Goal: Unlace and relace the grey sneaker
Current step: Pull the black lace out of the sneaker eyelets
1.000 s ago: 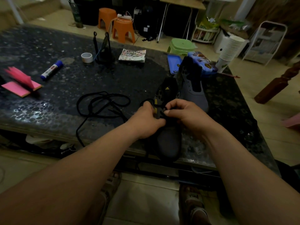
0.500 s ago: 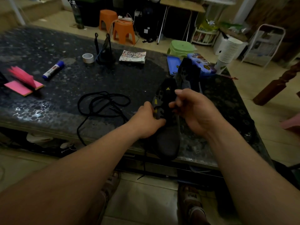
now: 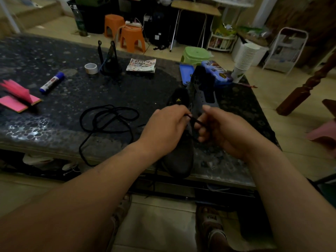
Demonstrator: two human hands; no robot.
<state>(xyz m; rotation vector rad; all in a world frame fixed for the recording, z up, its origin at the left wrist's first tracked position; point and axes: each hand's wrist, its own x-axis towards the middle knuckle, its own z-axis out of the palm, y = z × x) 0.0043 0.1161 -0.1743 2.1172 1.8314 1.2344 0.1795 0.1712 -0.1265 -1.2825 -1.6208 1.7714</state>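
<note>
Grey sneaker (image 3: pixel 180 160): toe toward person, heel away (left hand (image 3: pixel 163 128), right hand (image 3: pixel 223 131) pinch lace (image 3: pixel 195 121)).

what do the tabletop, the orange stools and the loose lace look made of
Tabletop: likely polished stone or a pebble-pattern laminate; dark, glossy, with glints.
Orange stools: probably moulded plastic, by the smooth, even colour.
Loose lace: seemingly black woven textile cord, matte, lying in limp loops.
</note>
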